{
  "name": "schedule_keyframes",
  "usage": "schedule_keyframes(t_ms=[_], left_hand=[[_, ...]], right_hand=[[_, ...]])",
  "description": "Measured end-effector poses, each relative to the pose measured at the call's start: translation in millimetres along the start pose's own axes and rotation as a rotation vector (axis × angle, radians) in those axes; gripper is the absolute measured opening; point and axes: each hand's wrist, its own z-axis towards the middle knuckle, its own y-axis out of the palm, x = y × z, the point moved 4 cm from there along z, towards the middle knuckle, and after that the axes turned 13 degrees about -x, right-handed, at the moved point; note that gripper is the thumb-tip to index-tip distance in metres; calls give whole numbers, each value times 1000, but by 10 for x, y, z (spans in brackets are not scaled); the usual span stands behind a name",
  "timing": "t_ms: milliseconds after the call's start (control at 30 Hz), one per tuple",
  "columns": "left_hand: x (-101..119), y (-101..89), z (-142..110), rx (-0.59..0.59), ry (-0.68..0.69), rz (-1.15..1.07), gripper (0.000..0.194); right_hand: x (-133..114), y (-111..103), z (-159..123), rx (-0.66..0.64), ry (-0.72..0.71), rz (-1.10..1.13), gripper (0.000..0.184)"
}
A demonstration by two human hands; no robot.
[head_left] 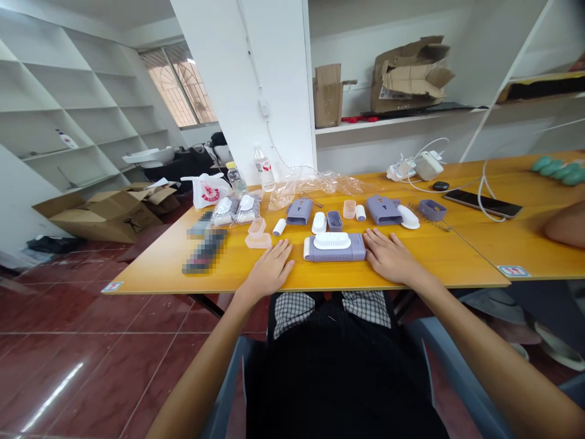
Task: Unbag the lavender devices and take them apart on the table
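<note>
Both of my hands lie flat on the wooden table (159,262). My left hand (269,266) has its fingers stretched out and holds nothing; a pink plastic tray (258,241) is just beyond it. My right hand (387,257) also lies open, its fingers at the right end of a purple case (335,252); I cannot tell whether they touch. A white brush (332,241) sits on that case. Behind it are a small purple box (334,221), a white bristled piece (319,223), purple housings (299,211) (382,210), white rollers (279,227) and a white oval brush (408,217).
Bagged parts (247,208), a white plastic bag (209,190) and bottles (264,167) stand at the back left. Clear plastic wrap (315,183) lies behind the parts. A phone (482,203) with a white cable is at right, near another person's arm (567,225).
</note>
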Motion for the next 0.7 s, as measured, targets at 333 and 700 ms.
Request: schedule_keyframes(t_ms=[333,700], left_hand=[[25,-2,1,5,-4,30,64],[4,11,0,2,-3,38,62]], right_hand=[[-58,-60,-23,-83,43,-84,64],[-74,-68,-25,-98,62,-137,63]])
